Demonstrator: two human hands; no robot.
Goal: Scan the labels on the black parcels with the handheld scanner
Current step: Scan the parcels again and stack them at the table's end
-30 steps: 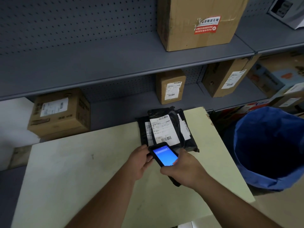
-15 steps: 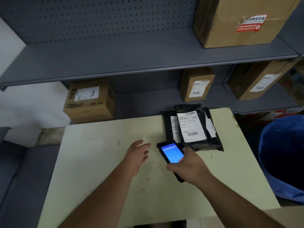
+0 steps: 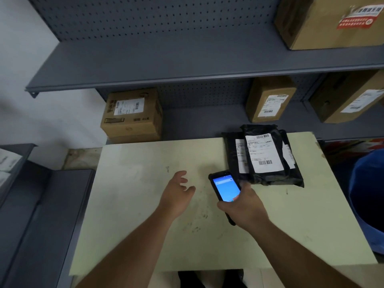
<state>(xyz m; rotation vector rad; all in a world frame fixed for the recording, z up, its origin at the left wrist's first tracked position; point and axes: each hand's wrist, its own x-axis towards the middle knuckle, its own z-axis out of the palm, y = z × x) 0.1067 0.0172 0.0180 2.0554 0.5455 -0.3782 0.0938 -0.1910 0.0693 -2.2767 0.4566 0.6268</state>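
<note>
The right hand (image 3: pixel 245 206) is gripping the scanner (image 3: pixel 225 189), fingers wrapping its edges, its lit screen facing up just beside the black parcels (image 3: pixel 264 156) stacked at the table's (image 3: pixel 135 204) far edge. The left hand (image 3: pixel 176 193) is hovering empty, fingers spread. Cardboard boxes (image 3: pixel 133 115) are sitting on the shelf (image 3: pixel 166 65) behind; a blue bin (image 3: pixel 367 196) is standing at right.

Table (image 3: pixel 128 204): left and near parts bare, open to a hand from the front and left. Black parcels (image 3: pixel 268 173) stacked at the far right corner, blocking that corner. Right hand (image 3: pixel 245 206) with handheld scanner (image 3: pixel 225 189) sat just in front of the stack; left hand (image 3: pixel 176 194) empty and spread over mid-table. Shelf (image 3: pixel 166 65) overhung the far edge, limiting headroom. Blue bin (image 3: pixel 365 196) closed off the right side.
</note>
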